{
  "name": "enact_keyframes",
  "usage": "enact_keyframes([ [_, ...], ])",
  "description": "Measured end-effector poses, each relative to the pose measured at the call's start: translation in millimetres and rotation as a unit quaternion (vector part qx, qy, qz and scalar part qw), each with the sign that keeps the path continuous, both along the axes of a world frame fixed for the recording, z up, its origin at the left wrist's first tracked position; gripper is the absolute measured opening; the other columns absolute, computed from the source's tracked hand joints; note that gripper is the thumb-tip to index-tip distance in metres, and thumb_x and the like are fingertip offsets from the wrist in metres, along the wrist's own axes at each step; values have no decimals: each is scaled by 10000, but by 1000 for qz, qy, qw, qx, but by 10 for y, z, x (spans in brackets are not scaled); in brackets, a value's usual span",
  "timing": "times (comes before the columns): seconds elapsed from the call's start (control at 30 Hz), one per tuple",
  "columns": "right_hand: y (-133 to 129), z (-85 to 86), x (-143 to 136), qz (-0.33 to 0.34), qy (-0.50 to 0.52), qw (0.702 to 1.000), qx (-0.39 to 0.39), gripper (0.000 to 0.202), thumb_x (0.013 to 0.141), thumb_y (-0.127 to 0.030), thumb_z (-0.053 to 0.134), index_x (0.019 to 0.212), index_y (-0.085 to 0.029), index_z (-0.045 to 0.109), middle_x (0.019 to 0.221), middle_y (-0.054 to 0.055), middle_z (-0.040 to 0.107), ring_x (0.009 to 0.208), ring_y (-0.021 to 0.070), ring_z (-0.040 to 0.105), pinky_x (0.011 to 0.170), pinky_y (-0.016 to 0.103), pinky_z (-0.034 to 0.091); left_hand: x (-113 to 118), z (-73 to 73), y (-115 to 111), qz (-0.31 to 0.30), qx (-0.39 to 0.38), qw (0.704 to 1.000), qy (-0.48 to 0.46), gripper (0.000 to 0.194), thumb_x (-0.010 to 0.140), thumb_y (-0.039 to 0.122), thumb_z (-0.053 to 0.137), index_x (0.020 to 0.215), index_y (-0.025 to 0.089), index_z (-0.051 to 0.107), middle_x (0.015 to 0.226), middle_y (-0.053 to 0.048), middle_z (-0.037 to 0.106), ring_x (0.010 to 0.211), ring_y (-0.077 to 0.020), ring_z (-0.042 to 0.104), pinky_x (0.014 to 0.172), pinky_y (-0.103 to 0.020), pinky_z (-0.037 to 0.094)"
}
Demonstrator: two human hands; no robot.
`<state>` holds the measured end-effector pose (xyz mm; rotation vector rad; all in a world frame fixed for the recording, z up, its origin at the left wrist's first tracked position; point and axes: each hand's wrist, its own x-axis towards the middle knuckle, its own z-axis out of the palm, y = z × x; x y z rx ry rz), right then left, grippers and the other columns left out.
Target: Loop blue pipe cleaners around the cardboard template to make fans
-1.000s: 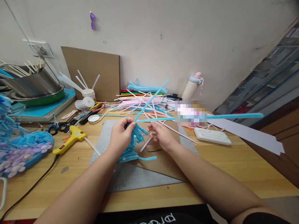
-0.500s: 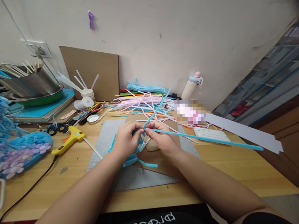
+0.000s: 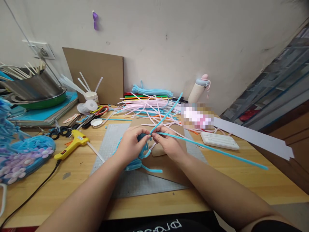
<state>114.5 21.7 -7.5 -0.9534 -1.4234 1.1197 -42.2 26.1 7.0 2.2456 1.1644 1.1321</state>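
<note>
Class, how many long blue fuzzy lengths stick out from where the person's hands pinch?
2. One blue length slants up toward the bottle; the other length slopes down to the right. More may be hidden in the blue bundle by the left hand.

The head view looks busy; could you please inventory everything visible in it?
Table: one, light brown, foreground
Cutting mat: one, grey, on table
Flat cardboard: one, brown, on mat
Fuzzy stems: several, blue, over mat
Stem pile: many, mostly pink, behind mat
Glue gun: one, yellow, left of mat
Dark scissors: one pair, black, by glue gun
Flowered piece: one, blue and lilac, far left
Pot: one, silver, back left
Upright cardboard: one, brown, against wall
Jar: one, white, before upright cardboard
Bottle: one, cream, by wall
Case: one, white, right of mat
Long sheet: one, white, far right
Socket: one, white, on wall
Left hand: one, bare, pinching stems
Right hand: one, bare, pinching stems
</note>
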Motion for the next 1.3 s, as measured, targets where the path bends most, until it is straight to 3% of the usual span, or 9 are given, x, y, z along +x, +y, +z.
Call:
enact_keyframes([
  [0.17,-13,24,20,-5,-68,995,75,74,762,-238,557,788,-175,585,785,14,570,763,139,520,702,268,420,-5,-8,-1,8,26,999,42,63,788,214,516,768,200,575,758,-23,615,757,-175,540,694,-290,388],
  [0.43,27,-6,31,81,-13,991,109,92,780,-279,558,764,-189,574,734,9,521,690,134,487,642,265,398,5,7,-21,11,33,997,69,96,813,220,488,767,190,566,754,-12,611,746,-167,534,678,-283,381],
  [0.53,70,-45,54,128,15,990,63,138,762,-327,580,790,-191,578,770,12,525,691,129,482,655,268,395,7,5,-27,14,37,997,74,92,811,211,490,782,195,576,760,-11,618,758,-169,535,690,-291,386],
  [0.63,83,-47,68,164,71,983,-30,165,753,-345,587,773,-182,567,759,3,516,661,109,465,624,248,383,13,5,-43,23,65,994,90,79,800,197,499,788,191,576,785,-17,622,773,-171,536,718,-302,389],
  [0.73,48,3,63,167,123,972,-110,150,705,-287,641,776,-181,563,762,-7,520,657,96,470,604,230,375,19,5,-61,38,100,987,117,88,805,200,487,785,183,570,794,-28,617,777,-177,534,743,-320,384],
  [0.9,-33,85,50,164,117,948,-246,164,665,-261,664,761,-163,575,675,-15,530,572,80,466,539,219,354,15,-9,-61,48,121,983,131,69,784,163,494,774,178,561,788,-26,614,783,-178,533,755,-326,381],
  [1.1,-23,53,63,147,98,960,-215,145,655,-223,669,752,-147,593,678,-10,549,613,95,514,591,239,367,-2,-23,-27,42,113,985,126,64,782,167,503,769,183,563,789,-21,617,778,-175,535,749,-324,387],
  [1.3,-20,81,68,147,99,967,-181,103,683,-234,635,683,-144,583,608,-19,504,560,85,440,535,241,309,-2,-21,-40,50,99,988,111,67,792,195,502,770,188,565,787,-25,613,785,-177,539,728,-316,396],
])
